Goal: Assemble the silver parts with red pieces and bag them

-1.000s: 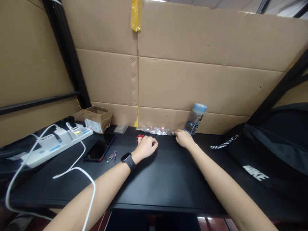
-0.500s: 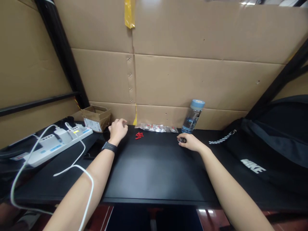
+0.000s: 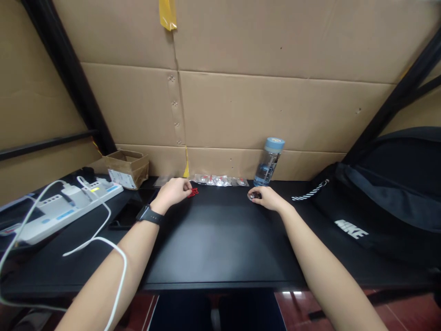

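Observation:
My left hand (image 3: 175,190), with a dark watch on its wrist, reaches to the small bundle of red cord (image 3: 194,192) near the back of the black table (image 3: 220,239). Its thumb and fingertips are pinched at the cord's left side. Farther right, my right hand (image 3: 268,198) rests low over the table and grips a small, shiny, roundish dark piece (image 3: 254,195) between thumb and fingers. Its exact kind is too small to make out. Behind the cord lies a strip of clear plastic packets (image 3: 220,180) with red bits inside.
A water bottle (image 3: 269,162) with a blue lid stands behind my right hand. To the left are an open cardboard box (image 3: 128,169), a white power strip (image 3: 69,209), a dark phone (image 3: 129,214) and a white cable (image 3: 119,253) crossing my forearm. A black backpack (image 3: 386,202) fills the right.
My left hand has come down and to the right, onto the red cord. My right hand still holds the small dark piece. The whole view has shifted slightly.

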Tool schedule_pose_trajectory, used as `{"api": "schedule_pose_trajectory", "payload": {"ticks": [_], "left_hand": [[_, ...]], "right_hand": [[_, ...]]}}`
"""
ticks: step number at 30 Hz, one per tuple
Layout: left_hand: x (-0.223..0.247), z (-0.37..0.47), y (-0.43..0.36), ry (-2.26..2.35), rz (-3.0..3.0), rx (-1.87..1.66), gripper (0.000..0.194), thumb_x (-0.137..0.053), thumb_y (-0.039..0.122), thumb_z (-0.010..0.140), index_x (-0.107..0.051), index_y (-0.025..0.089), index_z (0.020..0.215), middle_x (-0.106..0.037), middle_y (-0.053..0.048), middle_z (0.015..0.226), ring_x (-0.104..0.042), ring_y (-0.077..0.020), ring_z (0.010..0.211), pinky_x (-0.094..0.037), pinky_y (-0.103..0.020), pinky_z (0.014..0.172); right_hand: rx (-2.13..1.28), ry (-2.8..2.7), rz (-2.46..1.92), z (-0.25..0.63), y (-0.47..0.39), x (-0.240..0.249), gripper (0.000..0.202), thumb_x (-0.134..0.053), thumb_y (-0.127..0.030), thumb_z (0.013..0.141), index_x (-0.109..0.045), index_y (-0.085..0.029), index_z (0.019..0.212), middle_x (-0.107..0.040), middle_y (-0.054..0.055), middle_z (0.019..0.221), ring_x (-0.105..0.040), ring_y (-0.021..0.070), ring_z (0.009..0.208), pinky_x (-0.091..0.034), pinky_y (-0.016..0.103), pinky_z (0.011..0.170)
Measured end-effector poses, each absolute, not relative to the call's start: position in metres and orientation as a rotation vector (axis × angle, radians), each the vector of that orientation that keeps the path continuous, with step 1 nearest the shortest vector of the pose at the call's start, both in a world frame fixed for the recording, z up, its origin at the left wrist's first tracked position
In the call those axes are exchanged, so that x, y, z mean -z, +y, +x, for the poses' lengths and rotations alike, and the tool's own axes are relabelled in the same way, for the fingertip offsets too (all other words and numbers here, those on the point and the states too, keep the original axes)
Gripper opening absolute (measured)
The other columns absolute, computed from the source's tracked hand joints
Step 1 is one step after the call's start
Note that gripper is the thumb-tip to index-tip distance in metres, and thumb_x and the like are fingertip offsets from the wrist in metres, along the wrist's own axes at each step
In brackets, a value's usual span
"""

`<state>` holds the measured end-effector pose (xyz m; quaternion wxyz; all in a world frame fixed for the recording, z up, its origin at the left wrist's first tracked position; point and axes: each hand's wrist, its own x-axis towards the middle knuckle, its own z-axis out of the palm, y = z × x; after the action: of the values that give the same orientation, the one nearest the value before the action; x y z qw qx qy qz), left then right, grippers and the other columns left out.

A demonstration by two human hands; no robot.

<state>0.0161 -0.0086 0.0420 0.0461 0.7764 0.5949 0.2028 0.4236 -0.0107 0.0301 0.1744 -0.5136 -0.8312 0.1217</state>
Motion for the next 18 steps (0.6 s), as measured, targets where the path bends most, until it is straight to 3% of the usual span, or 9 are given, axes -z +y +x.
{"api": "schedule_pose_trajectory", "payload": {"ticks": [5, 11, 18], "left_hand": [[-0.03, 0.019, -0.009, 1.862, 2.337, -0.455, 0.013, -0.076, 0.03, 0.071, -0.073, 0.03, 0.085, -0.076, -0.002, 0.091, -0.071, -0.0233, 0.088, -0.049, -0.028, 0.073], [-0.021, 0.016, -0.005, 2.04, 2.248, -0.421, 0.027, -0.072, 0.052, 0.075, -0.073, 0.028, 0.087, -0.075, -0.008, 0.096, -0.071, -0.0271, 0.087, -0.051, -0.033, 0.077], [-0.023, 0.011, -0.002, 1.959, 2.287, -0.32, 0.016, -0.067, 0.042, 0.078, -0.073, 0.028, 0.078, -0.076, -0.007, 0.088, -0.071, -0.0239, 0.079, -0.05, -0.03, 0.071]], "right_hand": [[-0.386, -2.306, -1.511, 0.429, -0.009, -0.03, 0.032, -0.076, -0.017, 0.077, -0.075, -0.02, 0.109, -0.078, 0.005, 0.103, -0.072, 0.0203, 0.095, -0.053, 0.028, 0.088], [-0.351, -2.256, -1.546, 0.432, -0.008, -0.03, 0.041, -0.077, -0.019, 0.077, -0.073, -0.02, 0.118, -0.077, 0.006, 0.101, -0.072, 0.0206, 0.092, -0.053, 0.03, 0.087], [-0.398, -2.208, -1.462, 0.432, -0.014, -0.034, 0.043, -0.078, -0.018, 0.074, -0.074, -0.021, 0.116, -0.077, 0.005, 0.102, -0.071, 0.0199, 0.093, -0.053, 0.03, 0.089]]}}
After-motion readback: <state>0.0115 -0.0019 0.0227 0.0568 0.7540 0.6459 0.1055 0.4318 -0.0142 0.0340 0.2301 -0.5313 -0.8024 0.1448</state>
